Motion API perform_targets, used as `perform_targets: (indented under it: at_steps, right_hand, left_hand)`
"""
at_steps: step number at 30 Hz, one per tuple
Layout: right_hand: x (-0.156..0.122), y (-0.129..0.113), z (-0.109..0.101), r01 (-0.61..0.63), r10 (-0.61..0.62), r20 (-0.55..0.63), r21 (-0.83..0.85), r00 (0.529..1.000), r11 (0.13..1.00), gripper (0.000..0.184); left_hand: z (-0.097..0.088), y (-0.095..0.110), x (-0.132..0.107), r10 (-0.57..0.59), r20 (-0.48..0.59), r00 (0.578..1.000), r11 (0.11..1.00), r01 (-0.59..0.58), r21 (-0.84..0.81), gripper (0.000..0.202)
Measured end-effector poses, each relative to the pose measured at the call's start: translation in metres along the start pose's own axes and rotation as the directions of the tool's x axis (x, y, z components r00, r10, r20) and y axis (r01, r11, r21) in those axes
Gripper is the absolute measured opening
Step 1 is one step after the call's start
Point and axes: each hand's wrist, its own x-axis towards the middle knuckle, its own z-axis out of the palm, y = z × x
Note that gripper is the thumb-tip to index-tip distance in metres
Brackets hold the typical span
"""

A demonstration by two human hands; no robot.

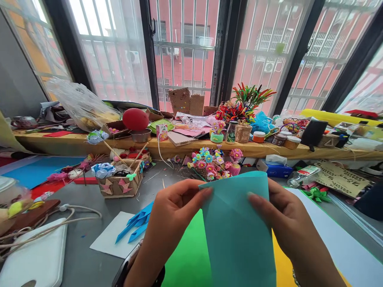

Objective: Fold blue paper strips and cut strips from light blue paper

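Note:
I hold a teal sheet of paper (pixel 236 227) upright in front of me with both hands. My left hand (pixel 175 217) pinches its upper left edge, fingers closed on the paper. My right hand (pixel 281 219) grips the upper right edge, thumb across the front. A diagonal fold line crosses the top of the sheet. Under it lie a green sheet (pixel 188 259) and a yellow sheet (pixel 281 267) on the grey table (pixel 80 255).
Blue folded paper strips (pixel 136 225) rest on a white sheet at left. A cardboard box with pink stars (pixel 121 185) and small paper flowers (pixel 211 163) stand ahead. The wooden sill (pixel 191 149) is crowded with craft items. A white board and cord (pixel 38 247) lie at far left.

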Motion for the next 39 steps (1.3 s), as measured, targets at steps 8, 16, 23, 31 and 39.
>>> perform_targets:
  at_steps: [8, 16, 23, 31, 39]
  right_hand:
    - [0.007, 0.005, -0.007, -0.001, 0.007, -0.051, 0.110, 0.999, 0.994, 0.017]
    - [0.004, 0.008, -0.006, 0.020, -0.019, -0.129, 0.004, 0.991, 1.000, 0.015]
    - [-0.001, 0.010, -0.001, 0.101, -0.105, -0.007, -0.207, 0.995, 0.973, 0.016]
    - [-0.004, 0.002, 0.003, 0.198, -0.197, 0.028, -0.253, 0.980, 0.947, 0.002]
    - [-0.007, 0.005, 0.006, 0.276, -0.319, -0.160, -0.246, 0.934, 0.929, 0.006]
  left_hand:
    - [-0.001, 0.003, -0.001, 0.037, -0.018, 0.999, 0.999, -0.037, 0.035, 0.003]
    - [-0.006, 0.010, -0.005, -0.042, -0.011, 0.999, 0.994, 0.043, 0.097, 0.003]
    - [-0.013, 0.013, -0.008, 0.282, 0.127, 0.951, 0.776, -0.304, 0.552, 0.010]
    - [-0.011, 0.015, -0.013, 0.323, 0.224, 0.919, 0.649, -0.388, 0.654, 0.008]
    - [-0.012, 0.016, -0.014, 0.365, 0.261, 0.894, 0.646, -0.445, 0.620, 0.009]
